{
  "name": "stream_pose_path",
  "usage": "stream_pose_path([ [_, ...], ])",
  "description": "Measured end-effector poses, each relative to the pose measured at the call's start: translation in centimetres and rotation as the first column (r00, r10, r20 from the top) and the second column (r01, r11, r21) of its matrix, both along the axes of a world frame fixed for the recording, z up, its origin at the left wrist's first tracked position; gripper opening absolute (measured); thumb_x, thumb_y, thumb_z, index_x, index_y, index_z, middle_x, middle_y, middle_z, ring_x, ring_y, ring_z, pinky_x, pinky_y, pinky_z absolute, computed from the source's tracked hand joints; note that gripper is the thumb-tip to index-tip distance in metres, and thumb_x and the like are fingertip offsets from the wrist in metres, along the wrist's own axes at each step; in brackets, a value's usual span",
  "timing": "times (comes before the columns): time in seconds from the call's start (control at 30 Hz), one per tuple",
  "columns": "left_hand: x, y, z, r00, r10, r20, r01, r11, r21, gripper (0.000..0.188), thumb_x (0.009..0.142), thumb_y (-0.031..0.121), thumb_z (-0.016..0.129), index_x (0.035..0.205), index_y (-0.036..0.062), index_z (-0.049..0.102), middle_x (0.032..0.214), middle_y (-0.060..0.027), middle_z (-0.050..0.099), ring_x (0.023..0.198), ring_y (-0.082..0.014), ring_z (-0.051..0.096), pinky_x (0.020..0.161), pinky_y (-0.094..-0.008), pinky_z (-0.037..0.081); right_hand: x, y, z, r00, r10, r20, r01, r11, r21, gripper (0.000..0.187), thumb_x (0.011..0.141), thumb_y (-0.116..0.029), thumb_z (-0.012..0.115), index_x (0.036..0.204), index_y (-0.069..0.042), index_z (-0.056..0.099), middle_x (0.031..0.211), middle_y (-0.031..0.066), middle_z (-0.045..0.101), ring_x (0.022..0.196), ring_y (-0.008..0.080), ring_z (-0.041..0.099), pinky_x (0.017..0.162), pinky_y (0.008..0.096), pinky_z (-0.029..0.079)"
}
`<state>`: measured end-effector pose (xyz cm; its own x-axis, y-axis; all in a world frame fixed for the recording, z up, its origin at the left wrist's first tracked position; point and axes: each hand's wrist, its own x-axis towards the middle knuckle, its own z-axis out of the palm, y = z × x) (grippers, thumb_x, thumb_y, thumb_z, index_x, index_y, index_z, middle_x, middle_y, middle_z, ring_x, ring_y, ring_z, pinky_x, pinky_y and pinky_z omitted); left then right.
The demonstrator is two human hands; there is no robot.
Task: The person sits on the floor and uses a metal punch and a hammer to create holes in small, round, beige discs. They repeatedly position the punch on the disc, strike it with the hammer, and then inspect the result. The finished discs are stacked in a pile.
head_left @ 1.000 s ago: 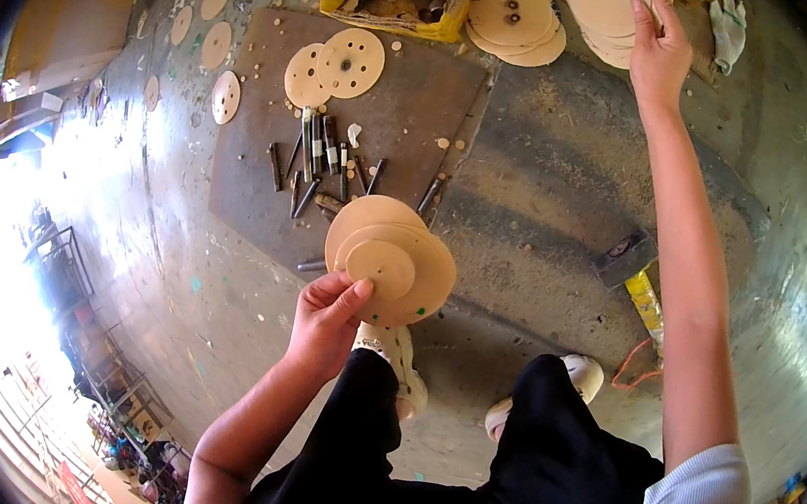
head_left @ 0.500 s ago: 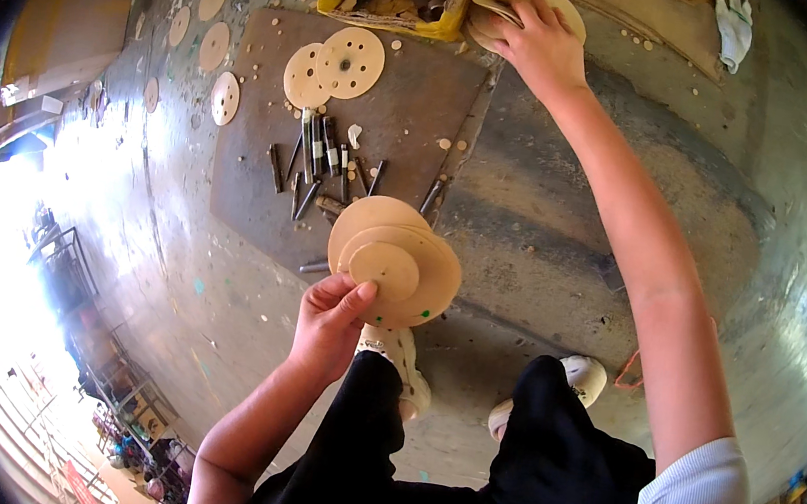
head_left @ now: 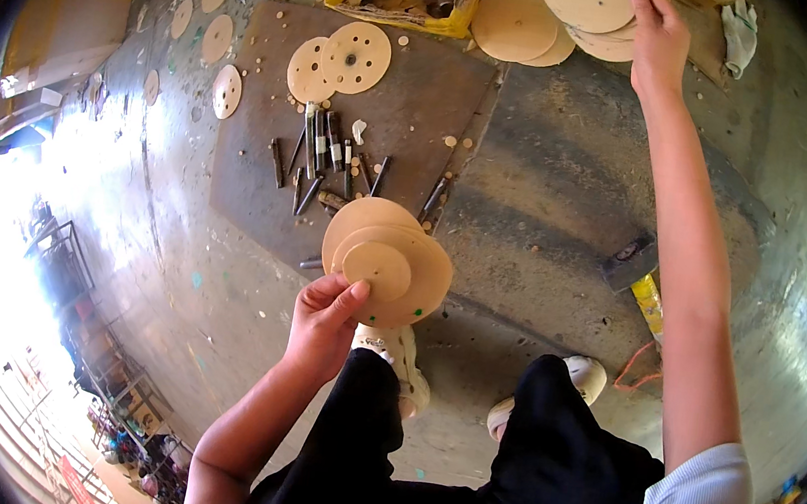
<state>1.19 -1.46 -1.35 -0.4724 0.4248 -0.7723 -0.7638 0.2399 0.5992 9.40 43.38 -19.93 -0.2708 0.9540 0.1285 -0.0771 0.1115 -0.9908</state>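
Observation:
My left hand pinches a small stack of tan discs of graded sizes, the smallest on top under my thumb, with green specks near the lower rim. At the upper right, my right hand is closed on the edge of some larger tan discs, the top one with a dark centre hole. Other large tan discs lie on the floor beside them. Between my hands and the far side, several dark metal rods, some with pale bands, lie with tan discs with holes beyond them.
A yellow-edged box of brown metal pieces stands at the far side. A hammer with a yellow handle lies beside my right forearm, near an orange cord. Smaller discs are scattered at the left. A white glove lies far right.
My right hand has moved right from the floor pile, now carrying discs and leaving others behind. The hammer has come into view. My left hand stays nearly in place with its stack.

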Motion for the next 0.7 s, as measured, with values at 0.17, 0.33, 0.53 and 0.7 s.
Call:
stream_pose_path([
  [0.17,-0.1,0.0,0.1,1.000,0.004,0.000,-0.004,1.000,-0.005,0.006,0.086,0.006,0.062,0.091,0.0040,0.066,0.091,-0.0045,0.067,0.088,-0.0140,0.062,0.084,-0.0302,0.047,0.2,-3.4,2.8,0.970,-0.026,-0.243,-0.067,0.927,-0.369,0.029,0.087,-0.018,0.063,0.108,0.002,0.061,0.101,0.0044,0.063,0.091,0.0119,0.058,0.080,0.0273,0.046],
  [0.33,-0.3,0.2,0.1,1.000,-0.008,-0.008,0.008,1.000,0.024,0.008,0.086,0.006,0.062,0.092,0.0034,0.066,0.092,-0.0050,0.067,0.089,-0.0143,0.062,0.085,-0.0301,0.046,0.2,-4.3,3.8,0.944,0.007,-0.330,-0.159,0.886,-0.435,0.029,0.086,-0.017,0.064,0.108,0.002,0.061,0.102,0.0061,0.064,0.094,0.0130,0.058,0.084,0.0274,0.045],
  [0.53,-0.5,-0.3,0.1,1.000,0.003,0.003,-0.003,1.000,0.027,0.008,0.085,0.006,0.063,0.092,0.0037,0.067,0.092,-0.0046,0.067,0.089,-0.0144,0.062,0.086,-0.0305,0.047,-0.3,-5.5,4.1,0.939,0.085,-0.333,-0.232,0.870,-0.434,0.028,0.085,-0.019,0.066,0.105,0.000,0.062,0.100,0.0051,0.065,0.090,0.0119,0.059,0.083,0.0264,0.045],
  [0.7,-0.5,-0.6,0.2,1.000,0.029,0.005,-0.029,0.997,0.073,0.009,0.085,0.007,0.063,0.093,0.0051,0.067,0.094,-0.0047,0.067,0.090,-0.0150,0.062,0.087,-0.0313,0.047,-0.4,-6.7,5.7,0.929,0.185,-0.319,-0.315,0.849,-0.425,0.027,0.084,-0.021,0.067,0.102,-0.001,0.064,0.095,0.0027,0.065,0.088,0.0104,0.059,0.081,0.0254,0.045],
])
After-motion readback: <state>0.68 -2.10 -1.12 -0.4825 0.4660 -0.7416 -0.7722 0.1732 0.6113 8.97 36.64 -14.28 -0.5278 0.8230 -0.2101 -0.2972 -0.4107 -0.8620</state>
